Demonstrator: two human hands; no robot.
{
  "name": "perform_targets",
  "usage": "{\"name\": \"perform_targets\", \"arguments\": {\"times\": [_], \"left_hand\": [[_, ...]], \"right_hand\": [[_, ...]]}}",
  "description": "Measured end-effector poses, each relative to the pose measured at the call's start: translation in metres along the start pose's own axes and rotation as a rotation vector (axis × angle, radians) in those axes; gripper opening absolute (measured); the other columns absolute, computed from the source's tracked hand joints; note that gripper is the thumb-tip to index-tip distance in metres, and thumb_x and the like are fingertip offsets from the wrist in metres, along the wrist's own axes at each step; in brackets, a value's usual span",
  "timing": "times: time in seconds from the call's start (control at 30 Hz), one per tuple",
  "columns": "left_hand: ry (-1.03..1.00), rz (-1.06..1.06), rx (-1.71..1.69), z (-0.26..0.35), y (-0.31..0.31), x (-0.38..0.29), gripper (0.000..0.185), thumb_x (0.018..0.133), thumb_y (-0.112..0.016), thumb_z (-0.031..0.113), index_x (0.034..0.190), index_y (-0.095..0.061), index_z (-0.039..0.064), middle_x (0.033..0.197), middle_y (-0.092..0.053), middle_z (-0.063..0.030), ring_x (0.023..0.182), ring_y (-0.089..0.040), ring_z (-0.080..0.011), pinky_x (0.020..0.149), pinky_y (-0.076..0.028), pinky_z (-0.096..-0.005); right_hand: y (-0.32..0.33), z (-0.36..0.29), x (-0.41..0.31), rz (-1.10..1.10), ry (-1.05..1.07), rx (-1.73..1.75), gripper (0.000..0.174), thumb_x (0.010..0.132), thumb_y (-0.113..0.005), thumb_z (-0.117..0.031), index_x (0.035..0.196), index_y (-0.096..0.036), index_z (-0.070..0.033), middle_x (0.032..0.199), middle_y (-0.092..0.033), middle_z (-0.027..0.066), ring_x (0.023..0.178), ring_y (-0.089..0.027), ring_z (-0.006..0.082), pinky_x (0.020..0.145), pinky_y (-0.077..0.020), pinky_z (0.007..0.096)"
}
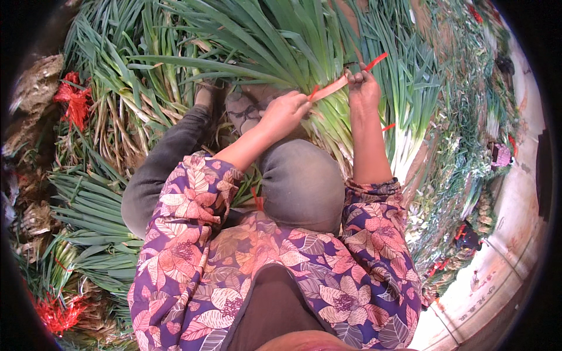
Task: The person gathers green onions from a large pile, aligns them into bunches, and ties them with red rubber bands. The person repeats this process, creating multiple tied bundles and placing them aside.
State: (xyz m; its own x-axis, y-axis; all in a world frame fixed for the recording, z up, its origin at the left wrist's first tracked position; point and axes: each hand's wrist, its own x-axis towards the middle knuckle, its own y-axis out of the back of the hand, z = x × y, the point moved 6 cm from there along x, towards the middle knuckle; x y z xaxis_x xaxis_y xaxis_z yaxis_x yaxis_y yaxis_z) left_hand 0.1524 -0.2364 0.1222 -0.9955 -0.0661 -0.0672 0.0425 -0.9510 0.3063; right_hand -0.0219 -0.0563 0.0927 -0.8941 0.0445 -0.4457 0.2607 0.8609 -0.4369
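Note:
A red plastic tie (332, 89) is stretched across a large bunch of green onions (322, 66) lying in front of my bent knee. My left hand (287, 109) pinches one end of the tie at the left of the bunch. At the right of the bunch, the curled fingers of my right hand (363, 85) hold the other part, and a loose end sticks out above them. Another bunch of green onions (404, 114), white stems towards me, lies right of my right forearm, with a bit of red tie near it.
Loose green onions (118, 87) are heaped at the left. Clusters of red ties lie at upper left (73, 101) and lower left (59, 313). Leaf scraps (456, 131) cover the ground at the right, beside a pale sheet (505, 263) bearing writing. My shoe (241, 109) is near the bunch.

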Motion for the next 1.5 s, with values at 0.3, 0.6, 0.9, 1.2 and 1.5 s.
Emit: {"name": "perform_targets", "arguments": {"times": [0.3, 0.6, 0.9, 1.2, 1.5], "left_hand": [[0.005, -0.026, -0.102, 0.014, -0.019, 0.019, 0.03, 0.094, -0.054, 0.027, 0.093, -0.063, -0.001, 0.089, -0.061, -0.0218, 0.087, -0.059, -0.0409, 0.076, -0.046, -0.0469], [0.26, 0.018, -0.263, -0.019, -0.047, 0.059, 0.029, 0.095, -0.056, 0.023, 0.087, -0.062, -0.004, 0.072, -0.062, -0.0123, 0.063, -0.057, -0.0198, 0.06, -0.045, -0.0348], [0.663, -0.128, -0.752, -0.055, -0.06, 0.08, 0.022, 0.095, -0.056, 0.013, 0.107, -0.067, -0.002, 0.082, -0.066, -0.0064, 0.066, -0.063, -0.017, 0.059, -0.052, -0.0297], [0.604, -0.182, -0.606, -0.035, -0.052, 0.065, 0.019, 0.091, -0.061, 0.015, 0.102, -0.071, 0.003, 0.075, -0.064, -0.0027, 0.058, -0.057, -0.012, 0.05, -0.043, -0.0264], [0.277, 0.026, -0.14, -0.046, -0.03, 0.068, 0.024, 0.088, -0.061, 0.015, 0.096, -0.067, -0.006, 0.08, -0.07, -0.0133, 0.07, -0.065, -0.0192, 0.064, -0.052, -0.0324]], "right_hand": [[-0.009, 0.009, -0.071, 0.02, 0.179, -0.278, 0.018, 0.089, -0.045, -0.006, 0.1, -0.056, 0.001, 0.07, -0.048, 0.0028, 0.061, -0.044, 0.0145, 0.061, -0.039, 0.0284], [0.0, 0.039, -0.081, -0.016, 0.167, -0.253, 0.019, 0.1, -0.045, -0.017, 0.104, -0.058, -0.004, 0.073, -0.055, 0.0025, 0.068, -0.056, 0.0136, 0.06, -0.043, 0.0264], [0.007, 0.073, -0.095, -0.116, 0.027, 0.189, 0.014, 0.098, -0.052, -0.009, 0.106, -0.062, -0.005, 0.089, -0.064, 0.0035, 0.081, -0.06, 0.0154, 0.077, -0.0463, 0.0289], [0.013, 0.067, -0.122, -0.126, -0.173, 0.101, 0.02, 0.1, -0.048, -0.014, 0.111, -0.059, -0.003, 0.088, -0.064, 0.0068, 0.082, -0.061, 0.0189, 0.075, -0.0503, 0.0311], [0.014, 0.084, -0.094, -0.332, -0.157, -0.178, 0.023, 0.092, -0.055, -0.005, 0.114, -0.059, -0.001, 0.101, -0.066, 0.0106, 0.086, -0.066, 0.0195, 0.077, -0.0546, 0.0324]]}}
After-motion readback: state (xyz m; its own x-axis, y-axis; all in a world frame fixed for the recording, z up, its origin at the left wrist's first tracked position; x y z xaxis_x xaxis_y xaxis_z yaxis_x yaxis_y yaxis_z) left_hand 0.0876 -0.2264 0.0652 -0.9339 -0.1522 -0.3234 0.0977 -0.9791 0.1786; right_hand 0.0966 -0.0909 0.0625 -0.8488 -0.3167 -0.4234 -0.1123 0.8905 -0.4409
